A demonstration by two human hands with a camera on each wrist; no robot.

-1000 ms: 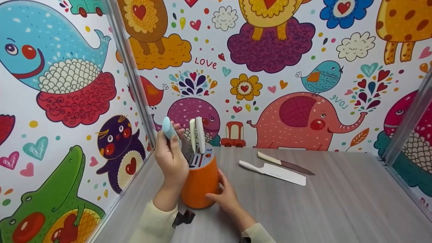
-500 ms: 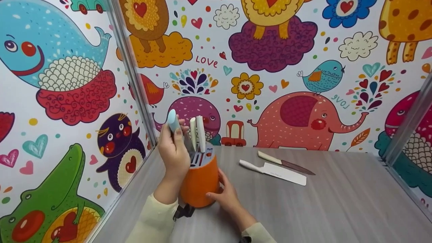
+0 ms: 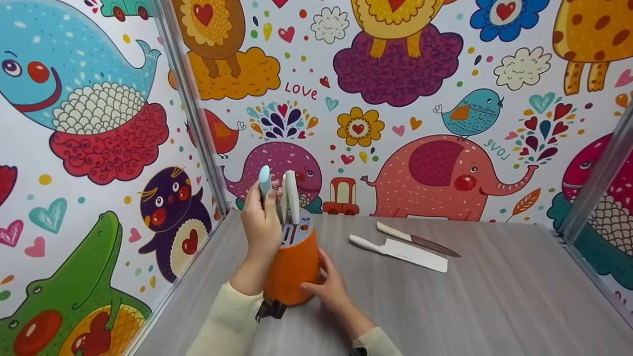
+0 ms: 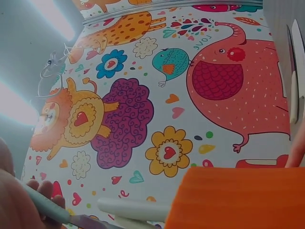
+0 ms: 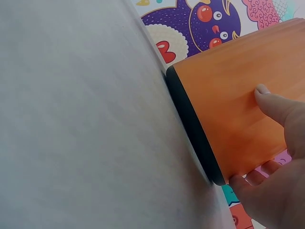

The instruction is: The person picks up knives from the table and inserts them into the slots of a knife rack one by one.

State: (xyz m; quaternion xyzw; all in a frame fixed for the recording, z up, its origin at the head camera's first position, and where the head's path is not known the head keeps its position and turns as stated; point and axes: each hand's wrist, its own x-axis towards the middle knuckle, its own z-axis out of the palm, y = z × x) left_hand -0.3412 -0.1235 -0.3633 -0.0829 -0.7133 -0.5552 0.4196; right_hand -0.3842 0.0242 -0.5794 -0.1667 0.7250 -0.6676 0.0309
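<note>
Backdrop: a wall (image 3: 316,99) printed with cartoon animals, behind a grey wood-grain desk (image 3: 470,306). We log an orange knife block (image 3: 292,272) upright between the two hands, base on the desk. The right hand (image 3: 334,287) grips its lower right side, thumb in front and fingers round the far side; we judge this braces it against tipping. The left hand (image 3: 261,217) pinches the blue-handled knife (image 3: 265,178) by its handle, just left of two pale-handled knives (image 3: 292,198) standing in the block, likely to leave the blade free. Its long axis is steep and slightly tilted, butt up, blade running down towards the block's top. Whether the tip sits in a slot, we cannot tell. Beyond the right hand and to its right, a white cleaver (image 3: 415,255) and a brown-bladed knife (image 3: 418,240) lie flat, handles towards the hands.
</note>
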